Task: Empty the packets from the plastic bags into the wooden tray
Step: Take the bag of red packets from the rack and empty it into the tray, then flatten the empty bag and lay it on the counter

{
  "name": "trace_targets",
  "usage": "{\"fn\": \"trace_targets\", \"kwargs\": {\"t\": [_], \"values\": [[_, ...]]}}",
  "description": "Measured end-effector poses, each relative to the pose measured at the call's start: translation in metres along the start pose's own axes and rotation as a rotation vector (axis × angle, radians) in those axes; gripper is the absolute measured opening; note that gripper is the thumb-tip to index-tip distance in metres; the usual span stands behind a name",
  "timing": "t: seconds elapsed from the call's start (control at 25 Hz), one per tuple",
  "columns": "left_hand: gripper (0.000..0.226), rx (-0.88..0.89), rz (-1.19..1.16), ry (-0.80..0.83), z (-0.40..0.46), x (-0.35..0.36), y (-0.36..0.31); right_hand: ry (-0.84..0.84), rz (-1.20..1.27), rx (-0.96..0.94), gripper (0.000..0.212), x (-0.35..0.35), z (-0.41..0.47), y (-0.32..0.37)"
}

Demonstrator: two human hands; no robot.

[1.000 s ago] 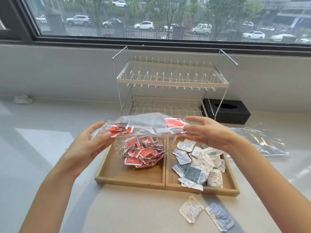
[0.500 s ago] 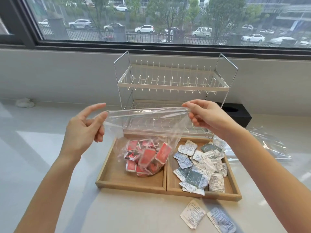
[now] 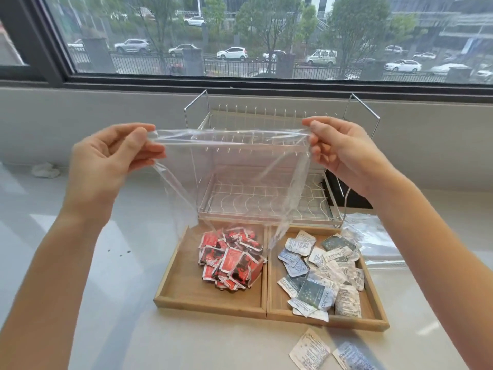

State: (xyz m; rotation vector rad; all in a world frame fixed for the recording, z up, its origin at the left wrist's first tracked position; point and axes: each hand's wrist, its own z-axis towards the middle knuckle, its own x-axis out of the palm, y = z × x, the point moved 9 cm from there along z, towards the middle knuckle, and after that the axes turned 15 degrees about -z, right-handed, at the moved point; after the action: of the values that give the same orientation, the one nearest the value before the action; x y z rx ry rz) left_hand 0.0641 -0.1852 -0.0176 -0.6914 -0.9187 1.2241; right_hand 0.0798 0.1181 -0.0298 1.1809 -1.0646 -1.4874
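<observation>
A clear plastic bag hangs upside down and empty above the wooden tray. My left hand pinches its left upper corner, and my right hand pinches the right upper corner. The bag's open mouth dangles just over the tray's left compartment, where a heap of red packets lies. The right compartment holds several white and grey packets.
Two white packets lie on the counter in front of the tray. Another clear plastic bag lies to the tray's right. A wire dish rack stands behind the tray, with a black box beside it.
Both hands have lifted the bag higher. The last red packets have dropped out of it into the left compartment, and the bag now hangs empty.
</observation>
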Motion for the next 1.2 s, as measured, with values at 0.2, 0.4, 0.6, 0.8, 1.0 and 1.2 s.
{"fn": "trace_targets", "kwargs": {"t": [0.2,0.4,0.6,0.8,1.0,1.2], "values": [[0.017,0.069,-0.001,0.021,0.008,0.007,-0.009,-0.056,-0.029,-0.067,0.016,-0.009,0.006,0.018],[0.027,0.006,-0.053,0.032,0.023,0.031,0.004,-0.170,-0.114,-0.022,0.013,-0.028,0.015,0.016],[0.022,0.091,-0.091,0.126,0.021,0.057,-0.020,-0.380,-0.121,-0.239,0.009,-0.071,-0.019,0.056],[0.020,-0.189,-0.179,0.112,-0.067,0.041,0.053,-0.306,-0.382,-0.161,0.013,-0.059,-0.096,-0.035],[0.039,-0.718,-0.085,0.044,-0.162,0.016,0.179,-0.127,-0.367,0.362,0.028,-0.037,-0.148,-0.198],[0.039,-0.909,0.085,0.056,-0.194,0.009,0.221,-0.136,-0.353,0.538,0.030,-0.039,-0.165,-0.245]]}}
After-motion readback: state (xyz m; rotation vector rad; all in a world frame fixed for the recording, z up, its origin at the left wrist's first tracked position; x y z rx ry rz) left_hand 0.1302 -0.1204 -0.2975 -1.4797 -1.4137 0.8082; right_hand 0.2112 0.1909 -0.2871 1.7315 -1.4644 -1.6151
